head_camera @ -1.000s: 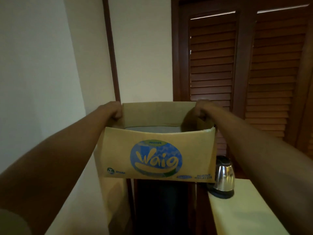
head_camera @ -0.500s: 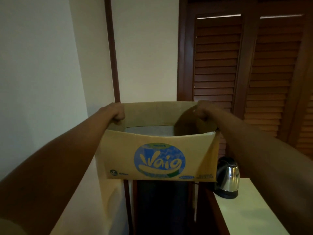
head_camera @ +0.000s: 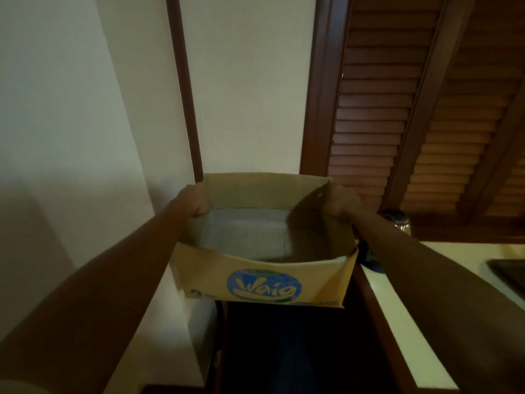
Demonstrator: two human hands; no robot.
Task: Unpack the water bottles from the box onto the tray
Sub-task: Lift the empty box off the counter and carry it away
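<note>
A tan cardboard box (head_camera: 204,275) with a blue oval logo on its near side hangs in the air in front of me, its top open. My left hand (head_camera: 196,199) grips the box's left wall at the far corner. My right hand (head_camera: 339,203) grips the right wall at its far corner. Inside the box I see only a pale bottom and bare walls; no bottle shows. A dark tray edge (head_camera: 508,275) peeks in at the far right on the counter.
A cream counter (head_camera: 403,317) with a dark wood rim runs along the right. A steel kettle (head_camera: 397,221) stands on it behind my right arm. Louvred wooden doors (head_camera: 377,109) fill the upper right. A dark gap (head_camera: 284,348) lies below the box.
The box has tilted and dropped lower toward me, so its inside now shows. My view has swung down and right, and the tray edge has come into sight.
</note>
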